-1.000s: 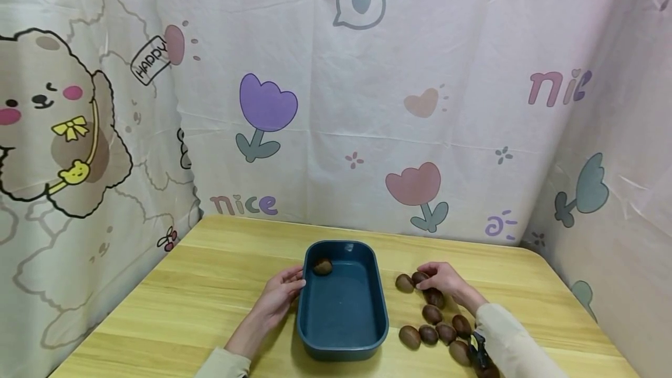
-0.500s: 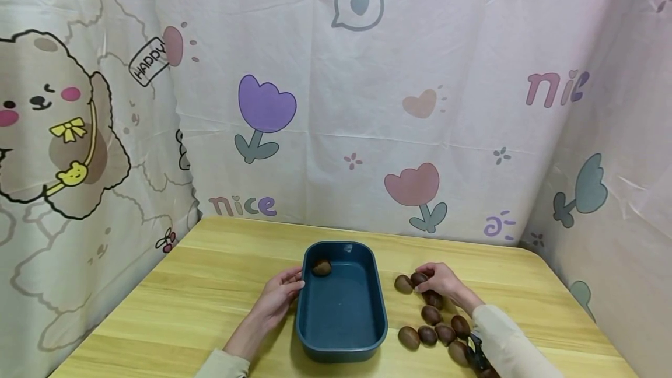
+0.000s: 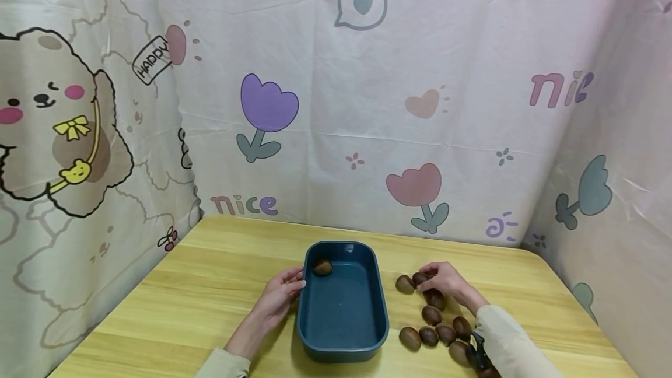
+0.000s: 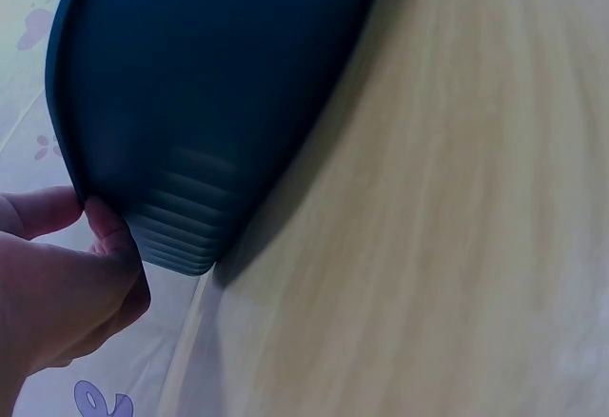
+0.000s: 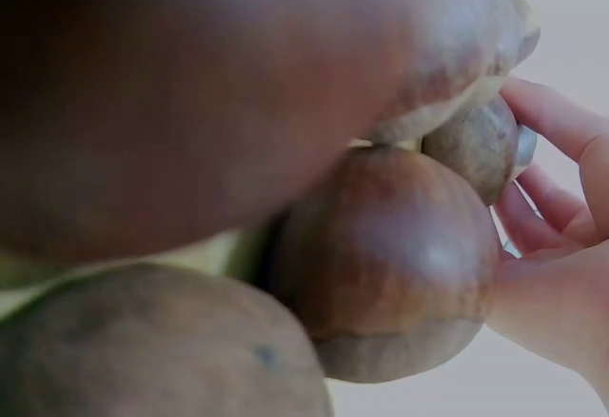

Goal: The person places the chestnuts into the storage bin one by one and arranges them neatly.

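A deep blue rectangular dish [image 3: 342,314] stands on the table with one brown chestnut [image 3: 322,268] in its far left corner. My left hand [image 3: 278,299] pinches the dish's left rim; the left wrist view shows the thumb and fingers at the dark dish wall [image 4: 219,84]. To the right of the dish, my right hand [image 3: 448,286] pinches a chestnut [image 3: 420,279] between thumb and fingers. Another chestnut [image 3: 405,284] lies just left of those fingertips, and one more [image 3: 434,299] sits partly under the hand. Close up, large chestnuts [image 5: 400,255] partly block the right wrist view.
Several more chestnuts [image 3: 410,338] lie in a loose cluster toward the table's near right, some beneath the right sleeve [image 3: 511,340]. The wooden table [image 3: 199,296] ends at a printed curtain [image 3: 336,104] behind and at both sides.
Both hands, the dish and the chestnuts hold almost the same places as before. Only a slight shift of the head view shows.
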`<state>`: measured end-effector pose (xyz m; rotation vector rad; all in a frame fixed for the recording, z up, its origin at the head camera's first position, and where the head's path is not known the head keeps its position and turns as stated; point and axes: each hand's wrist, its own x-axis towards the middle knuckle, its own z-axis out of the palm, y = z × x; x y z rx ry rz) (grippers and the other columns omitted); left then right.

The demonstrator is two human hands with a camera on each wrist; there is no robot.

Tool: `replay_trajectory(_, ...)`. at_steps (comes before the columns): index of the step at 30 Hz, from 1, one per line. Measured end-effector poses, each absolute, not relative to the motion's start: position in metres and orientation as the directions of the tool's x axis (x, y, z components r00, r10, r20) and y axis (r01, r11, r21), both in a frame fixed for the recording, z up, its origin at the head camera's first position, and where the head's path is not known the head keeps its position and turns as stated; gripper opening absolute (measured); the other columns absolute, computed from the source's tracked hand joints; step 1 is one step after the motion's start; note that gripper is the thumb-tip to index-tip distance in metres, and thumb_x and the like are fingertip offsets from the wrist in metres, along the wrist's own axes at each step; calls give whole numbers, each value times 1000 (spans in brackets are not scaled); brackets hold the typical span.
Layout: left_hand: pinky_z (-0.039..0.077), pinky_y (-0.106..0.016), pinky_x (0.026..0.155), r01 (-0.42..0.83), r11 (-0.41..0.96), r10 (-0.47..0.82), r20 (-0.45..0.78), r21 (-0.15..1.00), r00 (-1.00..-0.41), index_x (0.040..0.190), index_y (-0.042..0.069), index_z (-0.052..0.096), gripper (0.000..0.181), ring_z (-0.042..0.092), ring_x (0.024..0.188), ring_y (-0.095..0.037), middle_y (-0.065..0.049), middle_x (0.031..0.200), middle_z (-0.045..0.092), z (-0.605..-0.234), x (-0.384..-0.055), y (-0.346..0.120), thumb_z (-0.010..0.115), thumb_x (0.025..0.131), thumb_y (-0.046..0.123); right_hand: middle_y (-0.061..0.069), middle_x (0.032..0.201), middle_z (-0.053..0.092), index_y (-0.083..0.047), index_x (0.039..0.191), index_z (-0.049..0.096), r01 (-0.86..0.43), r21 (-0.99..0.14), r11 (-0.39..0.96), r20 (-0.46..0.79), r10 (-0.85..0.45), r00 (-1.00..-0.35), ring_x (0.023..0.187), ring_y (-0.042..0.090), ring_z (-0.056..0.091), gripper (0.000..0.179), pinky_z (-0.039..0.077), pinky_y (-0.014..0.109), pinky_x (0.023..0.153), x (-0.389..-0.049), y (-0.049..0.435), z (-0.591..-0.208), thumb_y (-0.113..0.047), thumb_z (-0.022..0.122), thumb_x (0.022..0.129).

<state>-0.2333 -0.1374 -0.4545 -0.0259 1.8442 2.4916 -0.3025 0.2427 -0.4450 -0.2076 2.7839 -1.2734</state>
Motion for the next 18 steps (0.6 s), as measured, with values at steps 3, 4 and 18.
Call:
replay_trajectory(3, 48, -23, 78, -46, -292, 21, -41, 955, -999, 133, -20, 38, 44, 55, 98, -20, -18, 111, 54, -454, -234, -138, 50, 92, -10, 15, 99, 66, 10, 107, 65, -104, -762, 639, -6, -168, -986, 92, 27, 60, 42, 50, 38, 80, -304, 245, -443, -3, 81, 70)
replay_trajectory(4, 48, -24, 78, -47, -289, 23, -42, 956, -999, 133, -20, 38, 44, 55, 99, -21, -18, 112, 53, -455, -234, -137, 50, 92, -10, 15, 99, 66, 11, 107, 64, -106, -766, 634, -6, -172, -985, 92, 27, 60, 42, 51, 36, 78, -305, 245, -443, -3, 80, 71)
replay_trajectory(18, 49, -25, 80, -38, -289, 22, -33, 956, -999, 133, -20, 37, 45, 55, 99, -21, -19, 112, 52, -454, -232, -138, 51, 92, -10, 15, 103, 64, 12, 114, 62, -89, -826, 556, -36, -210, -977, 89, 22, 60, 43, 53, 37, 76, -312, 236, -428, -3, 77, 77)
